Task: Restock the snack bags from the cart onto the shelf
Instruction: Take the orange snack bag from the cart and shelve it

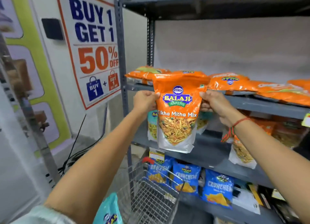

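Note:
I hold an orange snack bag upright in front of the grey metal shelf. My left hand grips its left edge and my right hand grips its right edge, both near the top. Several more orange bags lie flat on the shelf board just behind it. The wire cart stands below my arms, with a light blue bag at its near side.
On the lower boards stand teal and orange bags and blue bags. A promotional sign hangs left of the shelf's upright post. Black cables trail on the floor at the left.

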`<state>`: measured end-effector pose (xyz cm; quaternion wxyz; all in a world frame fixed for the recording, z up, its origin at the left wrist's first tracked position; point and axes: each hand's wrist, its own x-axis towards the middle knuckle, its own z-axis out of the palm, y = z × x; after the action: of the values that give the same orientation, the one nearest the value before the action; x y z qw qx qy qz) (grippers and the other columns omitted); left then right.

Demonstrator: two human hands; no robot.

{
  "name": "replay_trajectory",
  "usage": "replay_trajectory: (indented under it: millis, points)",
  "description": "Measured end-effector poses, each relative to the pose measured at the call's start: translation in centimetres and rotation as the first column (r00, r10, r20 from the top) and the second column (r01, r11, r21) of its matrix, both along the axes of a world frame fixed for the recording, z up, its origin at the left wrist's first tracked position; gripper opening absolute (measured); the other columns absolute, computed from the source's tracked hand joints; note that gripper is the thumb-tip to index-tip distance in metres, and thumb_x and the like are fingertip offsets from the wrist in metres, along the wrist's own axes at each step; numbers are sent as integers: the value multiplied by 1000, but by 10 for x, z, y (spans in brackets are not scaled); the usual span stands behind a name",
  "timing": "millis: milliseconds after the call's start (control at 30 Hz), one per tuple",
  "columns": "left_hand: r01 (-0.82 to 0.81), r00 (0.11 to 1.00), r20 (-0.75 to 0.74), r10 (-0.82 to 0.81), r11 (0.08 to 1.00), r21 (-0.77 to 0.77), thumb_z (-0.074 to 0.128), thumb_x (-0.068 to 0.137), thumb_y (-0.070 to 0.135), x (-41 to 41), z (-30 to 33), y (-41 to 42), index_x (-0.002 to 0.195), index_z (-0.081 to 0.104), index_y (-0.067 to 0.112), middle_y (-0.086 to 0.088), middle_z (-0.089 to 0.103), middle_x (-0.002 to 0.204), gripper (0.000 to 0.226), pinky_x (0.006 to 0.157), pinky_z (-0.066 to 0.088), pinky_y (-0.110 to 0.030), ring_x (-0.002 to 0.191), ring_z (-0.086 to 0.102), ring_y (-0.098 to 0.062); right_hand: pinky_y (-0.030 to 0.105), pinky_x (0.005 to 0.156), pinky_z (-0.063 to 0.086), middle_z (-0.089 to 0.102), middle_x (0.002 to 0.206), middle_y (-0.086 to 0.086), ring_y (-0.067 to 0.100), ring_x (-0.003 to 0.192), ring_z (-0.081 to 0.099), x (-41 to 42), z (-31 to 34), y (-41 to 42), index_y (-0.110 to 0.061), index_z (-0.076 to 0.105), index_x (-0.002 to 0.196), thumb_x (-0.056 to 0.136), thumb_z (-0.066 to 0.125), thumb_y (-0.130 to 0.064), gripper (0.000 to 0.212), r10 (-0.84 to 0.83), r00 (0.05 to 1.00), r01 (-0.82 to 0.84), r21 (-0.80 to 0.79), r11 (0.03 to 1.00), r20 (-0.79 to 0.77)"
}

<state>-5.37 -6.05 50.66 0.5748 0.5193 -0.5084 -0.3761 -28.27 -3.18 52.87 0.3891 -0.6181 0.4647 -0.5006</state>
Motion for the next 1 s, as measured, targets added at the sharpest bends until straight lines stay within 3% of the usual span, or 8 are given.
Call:
replay_trajectory:
  millis: [100, 200, 333, 433, 533, 700, 800, 1000]
  points:
    - [20, 1000, 9, -20, 1000, -20, 66, 85, 24, -16, 26, -5, 75, 66, 12, -7, 69, 72, 15, 61, 61, -30, 63, 68, -19, 10, 37, 43, 54, 34, -12, -1, 32, 49, -15, 22, 6, -20, 48, 70, 98, 41, -22, 29, -36, 998, 37, -7, 999, 53]
    - [33, 999, -17, -34, 999, -21, 69, 83, 23, -32, 38, -9, 81, 67, 10, -11, 69, 78, 14, 56, 60, -31, 61, 65, -19, 11, 37, 43, 52, 34, -11, 0, 31, 45, -30, 30, 9, -20, 47, 70, 98, 42, -22, 28, -58, 994, 60, -14, 998, 95]
    - [81, 996, -27, -82, 996, -22, 68, 84, 24, -53, 39, -8, 80, 66, 11, -14, 73, 88, 14, 73, 62, -41, 74, 70, -25, 13, 42, 47, 55, 38, -11, 0, 34, 48, -51, 28, 15, -21, 48, 70, 97, 43, -24, 28, -73, 994, 76, -28, 997, 86]
    - [115, 993, -8, -116, 990, -87, 65, 85, 27, -73, 33, -6, 81, 68, 5, -10, 71, 76, 22, 69, 60, -38, 67, 67, -22, 12, 44, 46, 58, 41, -12, 0, 37, 51, -71, 23, 19, -20, 49, 72, 98, 42, -24, 27, -112, 992, 117, -67, 991, 65]
    - [91, 996, 22, -89, 985, -146, 64, 86, 32, -102, 21, -3, 67, 67, 18, -4, 74, 76, 23, 78, 60, -41, 74, 71, -21, 16, 53, 47, 63, 59, -8, 1, 53, 58, -99, 15, 22, -18, 51, 77, 97, 44, -26, 23, -184, 983, 183, -117, 976, 2]
    - [119, 993, 49, -112, 979, -166, 64, 79, 40, -168, -17, -2, 64, 71, 25, -10, 78, 81, 23, 80, 59, -54, 82, 74, -31, 11, 49, 47, 65, 56, -9, 1, 54, 60, -163, -14, 34, -21, 54, 74, 97, 46, -19, 24, -210, 977, 212, -107, 971, 29]
    - [198, 980, 37, -194, 966, -169, 64, 79, 40, -221, -49, 0, 72, 69, 12, -19, 76, 80, 30, 76, 59, -57, 80, 72, -39, 12, 49, 47, 69, 58, -10, 2, 56, 61, -220, -40, 38, -21, 60, 78, 95, 49, -22, 21, -256, 966, 258, -63, 964, 33]
    - [328, 944, 53, -326, 944, -35, 66, 77, 49, -346, -135, -14, 71, 60, 0, -28, 71, 80, 49, 75, 57, -62, 81, 69, -46, 33, 78, 58, 77, 87, 6, 16, 81, 72, -345, -99, 46, -23, 67, 83, 91, 54, -36, 20, -333, 935, 344, 90, 935, -118]
